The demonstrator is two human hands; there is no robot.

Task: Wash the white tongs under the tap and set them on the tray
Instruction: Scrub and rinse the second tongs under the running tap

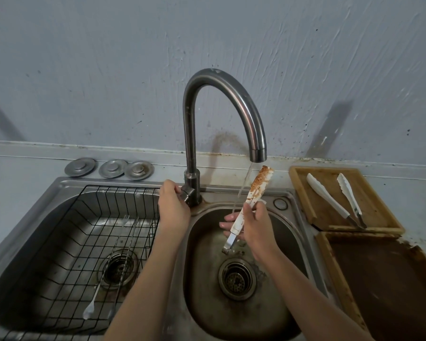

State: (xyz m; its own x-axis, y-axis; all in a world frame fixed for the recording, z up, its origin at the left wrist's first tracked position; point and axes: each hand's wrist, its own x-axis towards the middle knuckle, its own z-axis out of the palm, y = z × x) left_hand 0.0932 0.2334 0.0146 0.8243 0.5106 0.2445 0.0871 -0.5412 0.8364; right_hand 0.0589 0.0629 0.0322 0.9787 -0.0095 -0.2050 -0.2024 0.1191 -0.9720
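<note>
My right hand grips a pair of white tongs smeared with orange-brown residue, tips up, metal hinge end down over the right sink basin. A thin stream of water runs from the curved tap and passes just left of the tongs. My left hand is closed on the tap handle at the base of the tap. On the wooden tray at the right lies another pair of white tongs, spread open.
The left basin holds a black wire rack with a fork and long utensils in it. Three metal sink plugs lie on the ledge behind. A dark wooden board lies in front of the tray.
</note>
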